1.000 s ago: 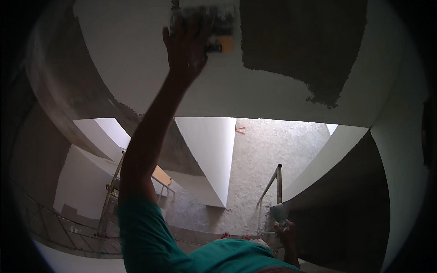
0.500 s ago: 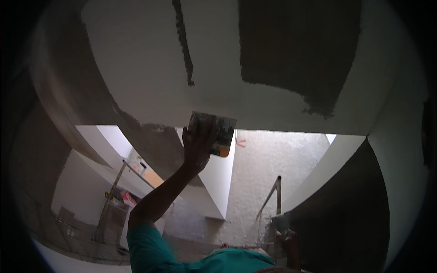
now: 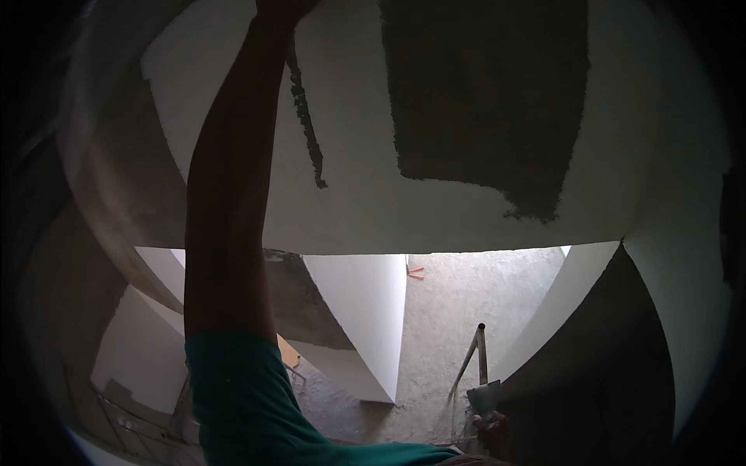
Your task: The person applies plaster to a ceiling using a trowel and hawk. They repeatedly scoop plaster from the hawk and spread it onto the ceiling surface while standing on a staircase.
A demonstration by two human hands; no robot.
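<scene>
My left arm, in a teal sleeve, stretches up across the left of the view. At its end, my left hand (image 3: 284, 8) is mostly cut off by the top edge; its fingers and anything they hold are hidden. It is against or just in front of a broad surface (image 3: 342, 210) coated pale, near the top of a narrow dark uncoated strip (image 3: 305, 120). A large dark grey patch (image 3: 489, 93) lies to its right. Low on the right, my right hand (image 3: 491, 429) is closed round a putty knife (image 3: 484, 398), its grey blade pointing up.
A metal tube frame (image 3: 481, 349) stands just beyond the putty knife. A white angular wall section (image 3: 365, 303) juts down in the middle, with a rough grey surface (image 3: 443, 334) beyond. A dark wall area (image 3: 606, 365) fills the lower right. Metal rails (image 3: 116, 419) show at lower left.
My left hand has swung from the surface's lower edge up to the top of the view; the wide plastering blade it held is now out of sight. My right hand still holds the putty knife.
</scene>
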